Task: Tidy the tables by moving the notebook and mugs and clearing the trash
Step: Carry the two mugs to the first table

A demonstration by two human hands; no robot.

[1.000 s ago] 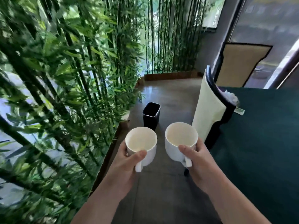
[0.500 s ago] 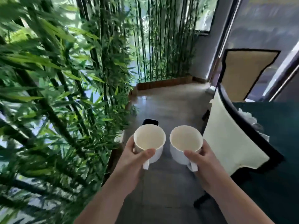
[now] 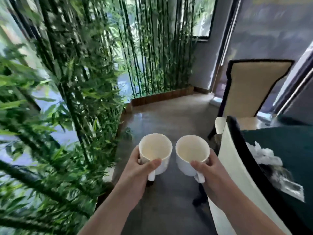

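Left hand [image 3: 135, 172] gripping white mug [image 3: 155, 152], right hand [image 3: 213, 175] gripping second mug [image 3: 192, 154], grey floor [image 3: 169, 122], bamboo [image 3: 76, 82]

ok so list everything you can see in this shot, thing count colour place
mugs: 2, white, empty inside, held side by side over the floor; left mug, right mug
bamboo plants: many stalks, green, along the left side and the far wall
planter edging: 1, brown, at the foot of the far bamboo
floor: grey-brown, glossy, running down the middle
chairs: 2, cream with black trim; near chair at the table edge, far chair beyond it
table: 1, dark green top, on the right
crumpled trash: white, on the table by the near chair
left hand: 1, holds the left mug
right hand: 1, holds the right mug
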